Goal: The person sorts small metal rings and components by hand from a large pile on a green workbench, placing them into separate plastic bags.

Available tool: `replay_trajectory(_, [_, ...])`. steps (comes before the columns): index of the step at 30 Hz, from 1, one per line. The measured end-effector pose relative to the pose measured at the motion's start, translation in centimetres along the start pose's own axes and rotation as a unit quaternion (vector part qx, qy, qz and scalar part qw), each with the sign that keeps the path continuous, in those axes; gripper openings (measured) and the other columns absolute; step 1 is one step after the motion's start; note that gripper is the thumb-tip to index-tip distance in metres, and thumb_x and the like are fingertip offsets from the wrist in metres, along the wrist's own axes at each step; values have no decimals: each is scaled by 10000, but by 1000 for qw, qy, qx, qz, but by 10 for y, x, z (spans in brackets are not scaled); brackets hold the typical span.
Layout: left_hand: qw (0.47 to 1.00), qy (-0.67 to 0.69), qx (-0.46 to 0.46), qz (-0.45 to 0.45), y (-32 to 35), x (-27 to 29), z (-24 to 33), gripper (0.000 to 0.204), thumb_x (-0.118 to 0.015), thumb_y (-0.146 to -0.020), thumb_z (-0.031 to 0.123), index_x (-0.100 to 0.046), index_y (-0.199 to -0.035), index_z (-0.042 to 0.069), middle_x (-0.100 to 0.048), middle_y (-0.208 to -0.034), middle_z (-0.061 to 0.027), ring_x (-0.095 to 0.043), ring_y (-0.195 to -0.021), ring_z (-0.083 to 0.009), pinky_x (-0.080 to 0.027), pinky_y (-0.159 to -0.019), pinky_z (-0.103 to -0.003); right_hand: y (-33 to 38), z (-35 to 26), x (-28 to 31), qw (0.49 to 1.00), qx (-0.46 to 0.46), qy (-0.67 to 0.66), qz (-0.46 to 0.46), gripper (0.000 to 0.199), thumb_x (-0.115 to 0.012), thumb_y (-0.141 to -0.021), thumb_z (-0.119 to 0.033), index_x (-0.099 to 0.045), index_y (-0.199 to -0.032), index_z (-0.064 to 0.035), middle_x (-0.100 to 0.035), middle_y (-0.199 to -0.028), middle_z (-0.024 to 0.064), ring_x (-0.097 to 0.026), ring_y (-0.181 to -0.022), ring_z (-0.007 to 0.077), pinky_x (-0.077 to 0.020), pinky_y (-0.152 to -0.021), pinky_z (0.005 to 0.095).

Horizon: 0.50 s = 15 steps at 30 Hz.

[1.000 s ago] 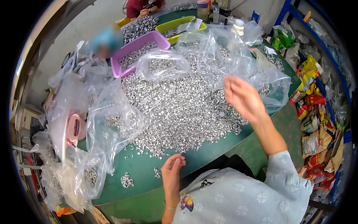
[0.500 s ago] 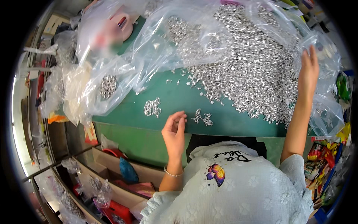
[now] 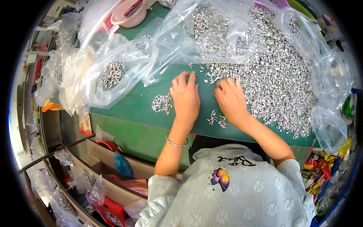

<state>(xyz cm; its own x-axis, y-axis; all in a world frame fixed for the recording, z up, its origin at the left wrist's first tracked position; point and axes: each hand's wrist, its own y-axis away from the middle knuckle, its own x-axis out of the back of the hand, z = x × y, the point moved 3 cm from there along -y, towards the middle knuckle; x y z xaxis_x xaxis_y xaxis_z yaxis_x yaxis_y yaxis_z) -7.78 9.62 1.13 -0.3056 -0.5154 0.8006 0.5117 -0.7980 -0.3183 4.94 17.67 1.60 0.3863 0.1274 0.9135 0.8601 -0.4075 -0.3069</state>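
Note:
A broad heap of small silver metal pieces [image 3: 272,72], curved like little hooks or rings, covers the right and far part of the green table. My left hand [image 3: 185,96] is over the table at the heap's left edge. Its fingers are bent and apart, with a few loose pieces by the tips. To its right, my right hand [image 3: 231,99] reaches in from the right, palm down, its spread fingers touching the heap's near-left edge. Beside my left wrist lies a small cluster of pieces [image 3: 162,103]. Another little group [image 3: 217,119] sits below my right hand.
Clear plastic sheeting [image 3: 170,41] drapes over the heap and the table's left side. A plastic bag holds more metal rings [image 3: 112,75]. A pink bowl [image 3: 132,17] stands at the far left. Drawers [image 3: 94,159] with bagged parts are at lower left; colourful packets [image 3: 317,166] lie at right.
My right hand has come from the plastic at the far right to the heap's left edge. My left hand has moved up and away from the table's front edge. The view has shifted slightly.

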Motion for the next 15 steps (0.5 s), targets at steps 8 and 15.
replay_trajectory(8, [995, 66, -15, -75, 29, 5, 6, 345, -614, -826, -21, -593, -1169, 13, -529, -1160, -126, -515, -1006, -297, -408, -858, -385, -20, 12, 10, 994, -15, -78, 71, 149, -691, -750, -60, -641, -889, -43, -571, -960, 51, -509, -907, 238, -390, -756, 349])
replay_trajectory(15, [993, 93, -22, -70, 19, 2, 10, 311, -622, -832, 15, -593, -1142, 9, -536, -1091, -108, -518, -972, -276, -392, -803, -385, -13, 27, 19, 998, -8, -19, 57, 131, -658, -760, -55, -636, -889, -63, -572, -958, 44, -506, -913, 243, -374, -763, 369])
